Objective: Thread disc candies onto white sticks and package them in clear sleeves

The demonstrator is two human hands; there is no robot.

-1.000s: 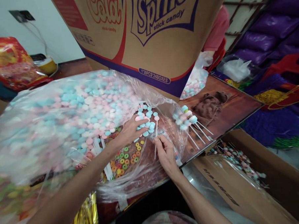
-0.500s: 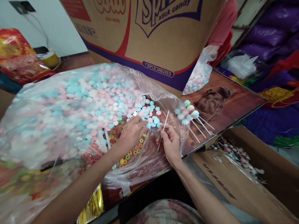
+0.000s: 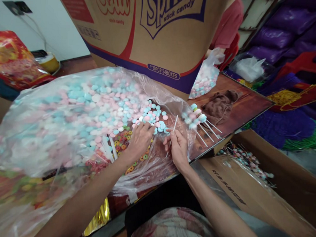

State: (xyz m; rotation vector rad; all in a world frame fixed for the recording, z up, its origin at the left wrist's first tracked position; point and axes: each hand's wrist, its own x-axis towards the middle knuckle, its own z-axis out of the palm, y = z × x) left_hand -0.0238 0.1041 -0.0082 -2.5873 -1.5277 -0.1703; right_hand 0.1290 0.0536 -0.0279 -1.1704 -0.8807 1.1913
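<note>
My right hand (image 3: 178,148) pinches a thin white stick (image 3: 174,127) that points up and away from me. My left hand (image 3: 140,138) lies fingers-down on loose blue, pink and white candy discs (image 3: 155,119) at the mouth of a big clear plastic bag (image 3: 69,121) full of the same discs. Small coloured ring candies (image 3: 125,139) lie just under my left hand. To the right of my right hand, a few finished candy sticks (image 3: 199,122) rest on the brown tabletop (image 3: 242,104).
A large cardboard "stick candy" carton (image 3: 151,38) stands behind the bag. A small bag of candies (image 3: 205,82) leans by it, with a person in red (image 3: 227,23) behind. An open carton with finished sticks (image 3: 250,164) sits lower right.
My right hand turned the stick from hanging downward to pointing up and moved slightly toward the candy pile. My left hand slid back a little over the discs. The view shifted slightly.
</note>
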